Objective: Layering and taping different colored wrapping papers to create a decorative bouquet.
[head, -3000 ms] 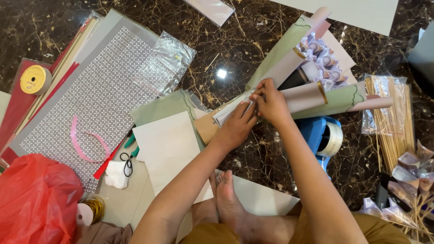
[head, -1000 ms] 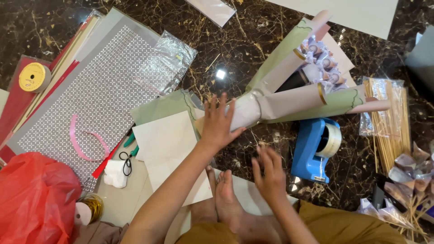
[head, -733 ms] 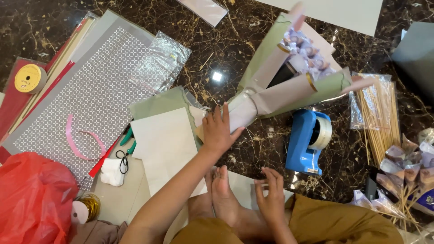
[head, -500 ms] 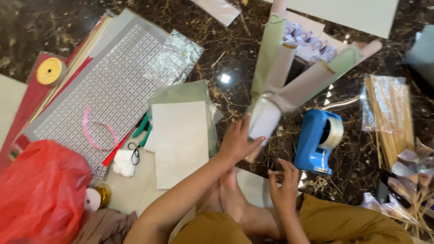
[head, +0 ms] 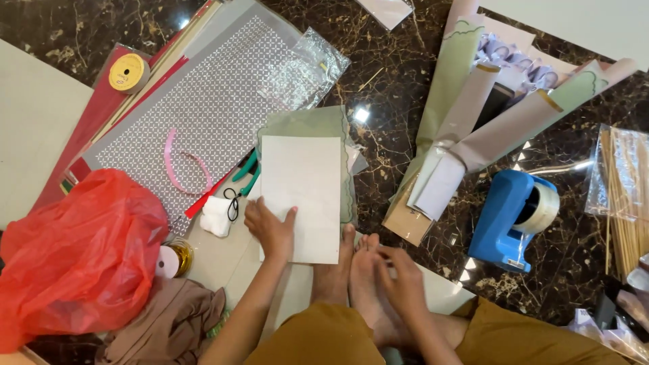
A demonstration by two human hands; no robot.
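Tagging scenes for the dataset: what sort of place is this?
Probably a home floor used as a gift-wrap or bouquet craft spot: the person sits on a dark marble floor among wrapping paper sheets, a wrapped bouquet and a blue tape dispenser.

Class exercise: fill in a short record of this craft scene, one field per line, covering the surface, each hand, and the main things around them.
Surface: dark marbled floor
Left hand: flat on the pale paper sheet
Under that sheet: green scalloped paper
Right hand: resting by the person's bare feet, holding nothing visible
Bouquet: wrapped in beige and green paper, lying apart from both hands
Tape dispenser: blue, right of the feet
Red plastic bag: far left
Pink ribbon: on the patterned grey sheet
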